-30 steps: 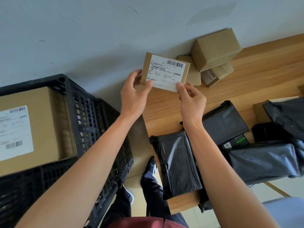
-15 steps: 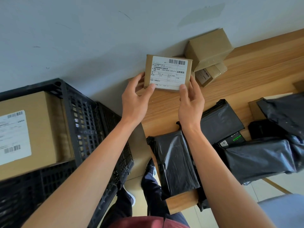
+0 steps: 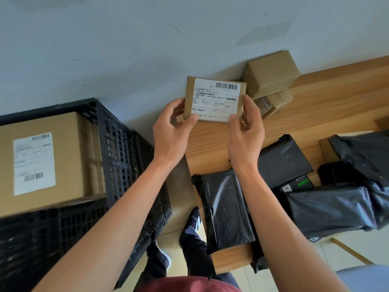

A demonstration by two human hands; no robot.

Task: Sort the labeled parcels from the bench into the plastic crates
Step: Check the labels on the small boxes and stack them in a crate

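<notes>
A small flat cardboard parcel (image 3: 214,99) with a white barcode label facing me is held up above the left end of the wooden bench (image 3: 328,106). My left hand (image 3: 171,133) grips its lower left corner, thumb on the label. My right hand (image 3: 245,131) grips its lower right corner and right edge. A black plastic crate (image 3: 117,148) stands at the left and holds a large labeled cardboard box (image 3: 42,161).
Two cardboard boxes (image 3: 271,74) are stacked against the wall at the bench's far end. Several black poly-bag parcels (image 3: 225,207) and a dark boxed item (image 3: 296,184) lie on the bench to the right. My legs and shoes show below, between crate and bench.
The parcel has turned level, its label squarely facing me. My right hand has closed in from the bottom edge round the right side.
</notes>
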